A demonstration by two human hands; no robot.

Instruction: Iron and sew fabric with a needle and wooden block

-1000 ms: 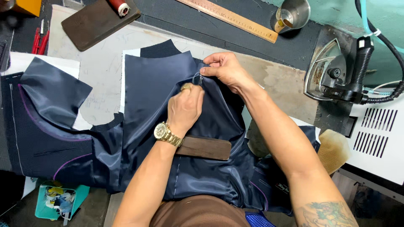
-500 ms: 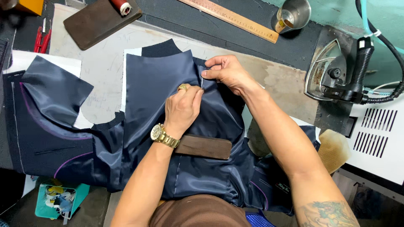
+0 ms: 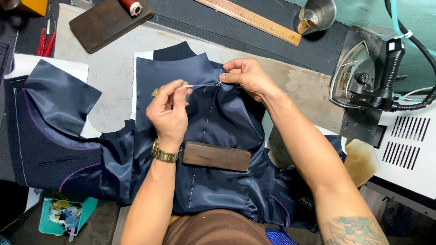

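A dark navy garment with shiny lining [image 3: 213, 127] lies spread over the work table. My left hand [image 3: 169, 111], with a gold watch and ring, pinches a needle and pulls a white thread [image 3: 202, 85] taut to the left. My right hand [image 3: 245, 77] pinches the fabric edge where the thread comes out, near the top of the panel. A line of white basting stitches runs down the lining. A brown wooden block [image 3: 216, 156] rests on the cloth just below my left wrist.
A steam iron [image 3: 368, 79] sits on its rest at right, beside a white vented box [image 3: 404, 149]. A wooden ruler [image 3: 252, 19], metal cup [image 3: 318, 13], brown pad with a thread spool [image 3: 131, 7] and red snips [image 3: 45, 41] lie along the back. A teal box [image 3: 66, 215] is lower left.
My left hand has lifted off the fabric and drawn away to the left, pulling the thread out tight. My right hand stays pinching the fabric edge.
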